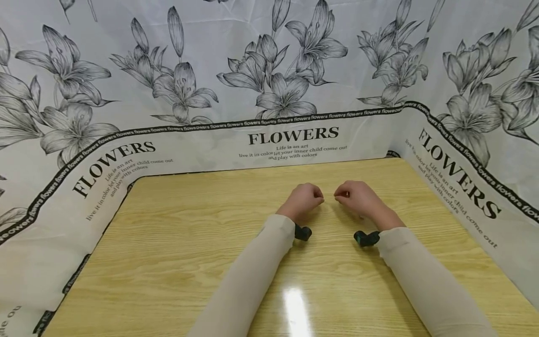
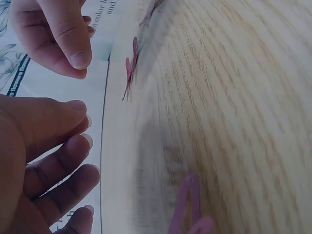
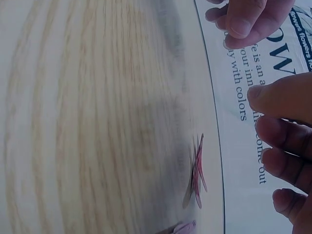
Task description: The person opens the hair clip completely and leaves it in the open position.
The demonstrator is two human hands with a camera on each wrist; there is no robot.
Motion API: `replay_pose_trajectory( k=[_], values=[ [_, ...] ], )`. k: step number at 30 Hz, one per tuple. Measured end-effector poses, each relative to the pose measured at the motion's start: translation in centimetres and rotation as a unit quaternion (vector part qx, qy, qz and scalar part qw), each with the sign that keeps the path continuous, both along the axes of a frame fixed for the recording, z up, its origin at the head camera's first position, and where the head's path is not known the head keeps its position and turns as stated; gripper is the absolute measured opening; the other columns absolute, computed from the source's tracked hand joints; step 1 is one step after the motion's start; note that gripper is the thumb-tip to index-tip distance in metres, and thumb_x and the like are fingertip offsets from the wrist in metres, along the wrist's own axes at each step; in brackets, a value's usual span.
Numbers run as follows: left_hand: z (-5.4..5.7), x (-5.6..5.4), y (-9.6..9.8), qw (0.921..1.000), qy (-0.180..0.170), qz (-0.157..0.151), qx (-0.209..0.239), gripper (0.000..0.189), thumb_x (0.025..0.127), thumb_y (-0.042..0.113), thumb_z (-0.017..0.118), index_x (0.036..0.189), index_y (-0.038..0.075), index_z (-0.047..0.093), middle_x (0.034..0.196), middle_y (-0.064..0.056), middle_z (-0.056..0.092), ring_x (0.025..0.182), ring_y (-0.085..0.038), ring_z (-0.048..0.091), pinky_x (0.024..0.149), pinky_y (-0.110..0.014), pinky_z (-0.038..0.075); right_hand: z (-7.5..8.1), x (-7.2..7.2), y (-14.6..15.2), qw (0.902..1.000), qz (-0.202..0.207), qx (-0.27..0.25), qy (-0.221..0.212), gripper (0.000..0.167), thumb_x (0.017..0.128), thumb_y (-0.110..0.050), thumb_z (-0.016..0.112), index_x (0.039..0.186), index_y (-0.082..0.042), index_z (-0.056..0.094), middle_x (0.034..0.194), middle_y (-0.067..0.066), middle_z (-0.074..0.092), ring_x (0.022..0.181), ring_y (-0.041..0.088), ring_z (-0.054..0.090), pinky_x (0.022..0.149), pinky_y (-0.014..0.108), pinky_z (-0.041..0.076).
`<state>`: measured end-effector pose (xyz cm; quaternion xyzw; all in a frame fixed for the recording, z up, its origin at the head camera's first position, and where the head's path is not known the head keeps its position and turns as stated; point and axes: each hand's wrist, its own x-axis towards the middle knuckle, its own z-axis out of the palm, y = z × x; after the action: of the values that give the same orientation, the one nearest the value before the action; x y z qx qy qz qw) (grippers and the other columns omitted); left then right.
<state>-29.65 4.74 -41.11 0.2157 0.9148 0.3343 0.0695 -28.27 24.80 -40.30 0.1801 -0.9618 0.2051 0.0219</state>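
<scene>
In the head view my left hand (image 1: 302,201) and right hand (image 1: 360,198) face each other over the far part of the table, a small gap between their fingertips. On both, the fingers are loosely bent with thumb and forefinger close together, and nothing shows between them. The left wrist view has a pink snap hair clip (image 2: 191,197) low in the picture and a thin reddish clip (image 2: 131,68) near the table's edge. From the right wrist a red-pink clip (image 3: 198,175) and part of a lilac clip (image 3: 185,227) appear below the fingers.
The wooden table (image 1: 181,243) is bounded by a white flower-printed cloth (image 1: 202,140) at the back and both sides. A black wrist device (image 1: 303,232) sits at the left cuff and another black wrist device (image 1: 366,238) at the right.
</scene>
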Motion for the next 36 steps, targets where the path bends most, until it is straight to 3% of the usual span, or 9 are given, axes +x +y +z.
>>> replay_pose_trajectory(
  k=[8,17,24,31,36],
  values=[
    [0.1,-0.6,1.3,0.999,0.011,0.007,-0.043,0.013,0.095,0.024,0.062,0.09,0.017,0.072,0.091,0.005,0.067,0.079,-0.009,0.058,0.073,-0.024,0.048,-0.5,-0.7,1.1,0.9999,-0.012,0.009,-0.004,0.017,0.093,-0.02,0.064,0.1,-0.008,0.074,0.095,0.009,0.068,0.077,0.02,0.058,0.071,0.039,0.048],
    [-0.8,-1.6,2.3,0.9978,0.014,0.002,-0.064,0.015,0.095,0.022,0.061,0.095,0.015,0.074,0.098,0.002,0.07,0.081,-0.009,0.058,0.075,-0.023,0.048,-0.7,-0.8,2.3,0.9972,-0.042,0.002,-0.062,0.021,0.096,-0.023,0.061,0.104,-0.008,0.072,0.094,0.011,0.064,0.054,0.016,0.054,0.064,0.034,0.047],
    [-1.4,-2.3,3.2,0.998,0.025,0.008,-0.057,0.013,0.093,0.022,0.064,0.092,0.015,0.074,0.092,0.003,0.07,0.078,-0.009,0.058,0.072,-0.021,0.047,-1.1,-1.1,3.1,0.9967,-0.059,0.013,-0.055,0.021,0.096,-0.023,0.06,0.103,-0.007,0.071,0.095,0.009,0.067,0.071,0.017,0.056,0.074,0.039,0.047],
    [-1.9,-2.1,4.0,0.9976,0.011,0.021,-0.065,0.011,0.091,0.02,0.064,0.087,0.015,0.072,0.088,0.004,0.068,0.075,-0.01,0.057,0.068,-0.022,0.046,-1.3,-0.7,3.6,0.9902,-0.065,-0.025,-0.121,0.02,0.098,-0.02,0.056,0.104,-0.005,0.068,0.073,0.008,0.062,0.05,0.019,0.057,0.064,0.033,0.047],
    [-1.8,-2.3,4.8,0.9956,0.028,0.031,-0.084,0.013,0.093,0.023,0.063,0.092,0.016,0.074,0.093,0.004,0.07,0.08,-0.01,0.06,0.074,-0.025,0.049,-1.3,-0.8,3.9,0.9911,-0.064,-0.022,-0.115,0.021,0.099,-0.02,0.053,0.103,-0.005,0.068,0.063,0.005,0.062,0.05,0.018,0.057,0.065,0.032,0.046]
  ],
)
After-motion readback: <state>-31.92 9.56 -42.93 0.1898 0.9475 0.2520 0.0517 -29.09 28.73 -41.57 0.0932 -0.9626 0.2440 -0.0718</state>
